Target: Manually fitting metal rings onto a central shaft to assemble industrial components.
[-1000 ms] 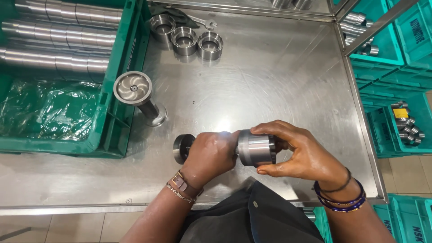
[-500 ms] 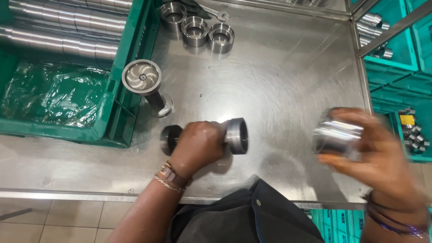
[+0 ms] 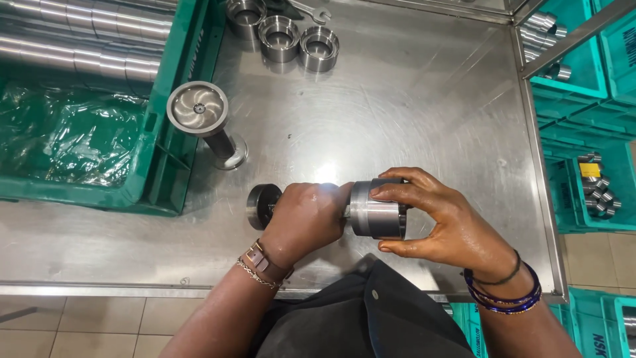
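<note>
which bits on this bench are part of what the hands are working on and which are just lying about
In hand:
- left hand gripping the shaft assembly with the dark disc end
- right hand on the steel cylinder at the other end

Lying about:
- three steel rings
- spanner
- upright impeller on a stem
- long rods in the green crate
- small parts in teal bins

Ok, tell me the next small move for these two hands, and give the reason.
Probably push the steel sleeve further along the shaft toward the disc end. The right hand cups the sleeve by its far end, the left hand grips the shaft, and the two are lined up over the steel table.
</note>
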